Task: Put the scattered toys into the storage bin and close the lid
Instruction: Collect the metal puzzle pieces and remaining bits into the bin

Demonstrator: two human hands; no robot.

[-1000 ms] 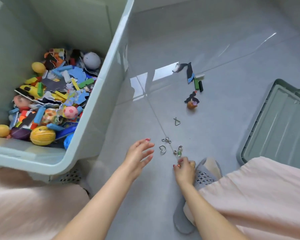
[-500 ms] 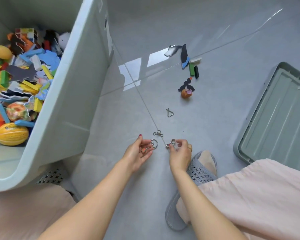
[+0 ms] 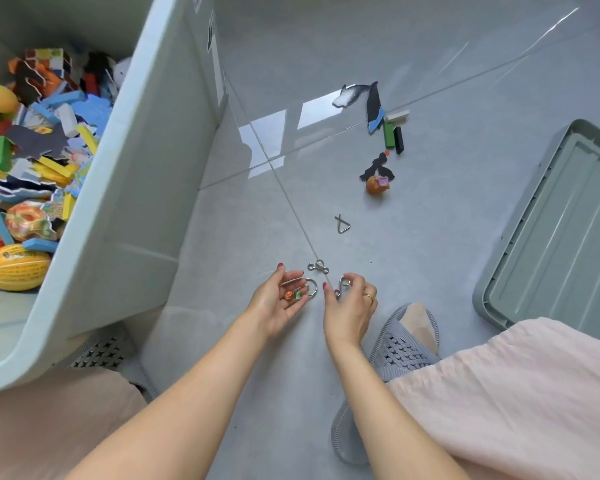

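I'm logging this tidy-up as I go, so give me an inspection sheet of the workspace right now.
Surface: glossy grey tiled floor, window glare on it.
Job's things: pale green plastic storage bin open, full of mixed toys; its grey-green lid lies apart on the floor. Loose on the floor: twisted metal wire puzzle, triangular wire puzzle, small orange toy ball, green block, black block, flat whale cut-out.
Clutter: grey mesh slipper.
Grippers: left hand cups a metal ring puzzle and coloured beads; right hand pinches a curled wire piece.
Cables: nothing seen.
Surroundings: pink fabric.
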